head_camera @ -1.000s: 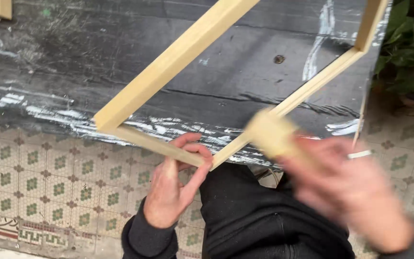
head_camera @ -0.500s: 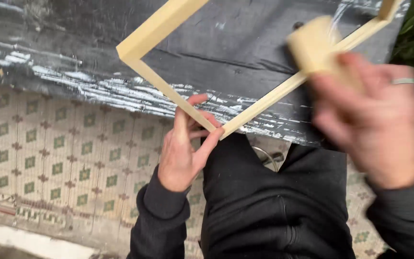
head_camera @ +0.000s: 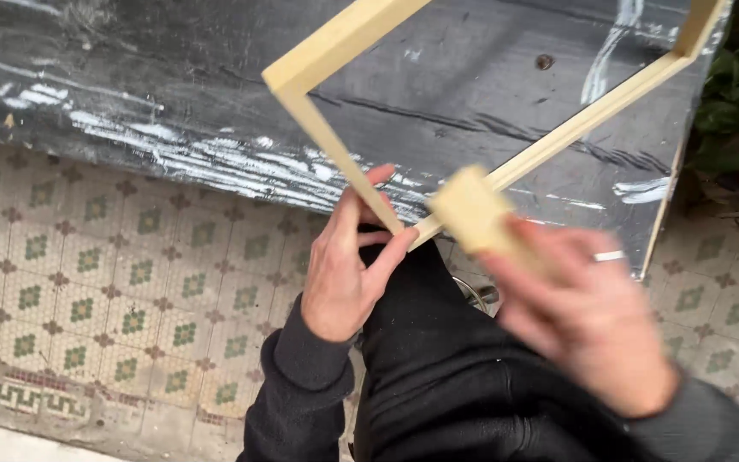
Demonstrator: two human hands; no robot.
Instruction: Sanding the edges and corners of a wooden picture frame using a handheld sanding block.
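Head view: my left hand (head_camera: 348, 265) pinches the near corner of a pale wooden frame (head_camera: 335, 150), fingers closed around it above my lap. My blurred right hand (head_camera: 588, 321) grips a small wooden block (head_camera: 472, 214) against the frame's rail.

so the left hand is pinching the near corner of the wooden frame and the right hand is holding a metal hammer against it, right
Not quite: the right hand holds a pale wooden block, not a metal hammer, as the head view shows. The rest stands: the left hand pinches the near corner of the wooden frame, and the block sits against it.
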